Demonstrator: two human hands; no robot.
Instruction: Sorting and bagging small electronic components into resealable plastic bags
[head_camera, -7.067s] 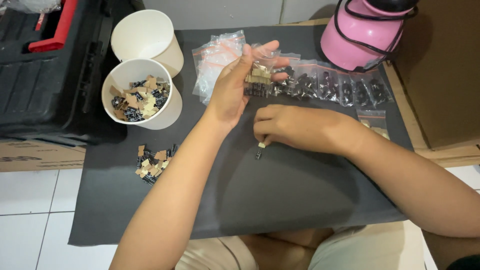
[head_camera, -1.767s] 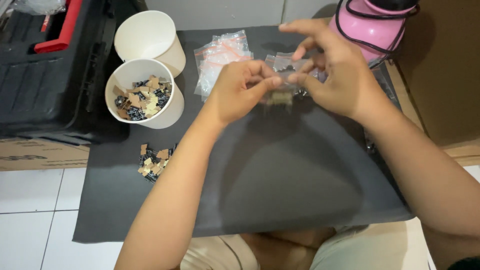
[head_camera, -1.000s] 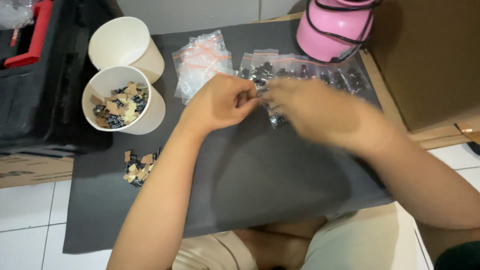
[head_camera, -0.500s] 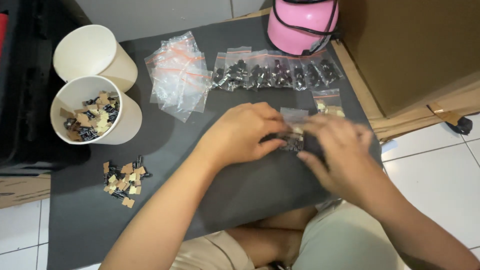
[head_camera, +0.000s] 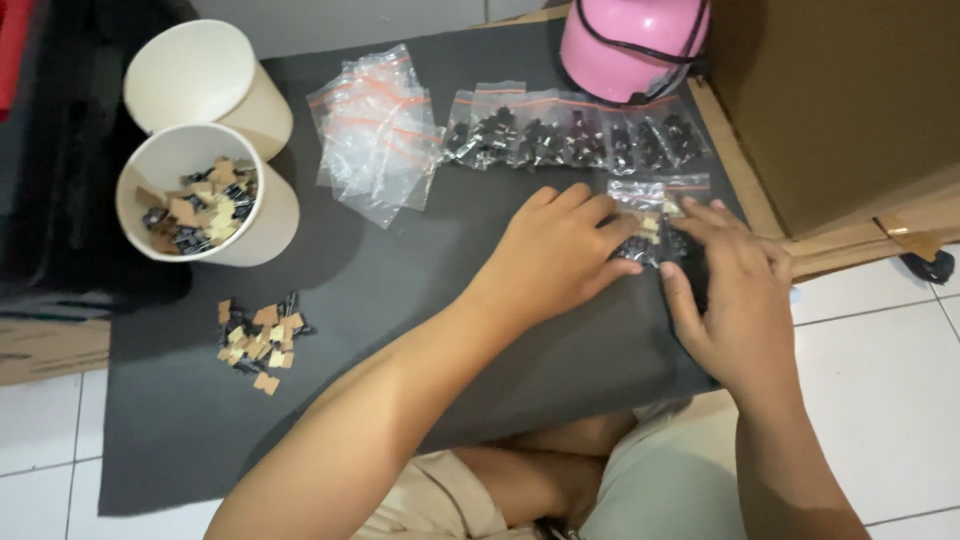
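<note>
While both hands rest on the dark mat (head_camera: 400, 330), they meet over a small clear zip bag (head_camera: 640, 225) with an orange seal strip, which lies flat near the mat's right edge. The left hand (head_camera: 555, 255) lies palm down, fingers extended and pressed onto the left part of this bag; its grip is flat and not closed around anything. The right hand (head_camera: 735, 300) also lies palm down, fingertips touching the right part of the bag and a second small bag (head_camera: 688, 188) just beside it; its grip is likewise flat, with nothing clasped. Small dark and tan parts show inside the bag between the two sets of fingertips.

Just above the hands, a row of filled zip bags (head_camera: 575, 135) holding dark parts lies side by side on the mat. To the left of that row sits a loose stack of empty zip bags (head_camera: 375, 140). A pink helmet (head_camera: 630, 45) stands at the mat's upper right corner, beside a brown cardboard box (head_camera: 840, 100).

At the mat's upper left, two white paper cups touch each other: the farther cup (head_camera: 200, 75) is empty, the nearer cup (head_camera: 205, 200) holds dark and tan parts. Below the cups, well apart from the hands, a small loose pile of parts (head_camera: 258, 335) lies on the mat. The mat lies on a white tiled floor (head_camera: 880, 380).
</note>
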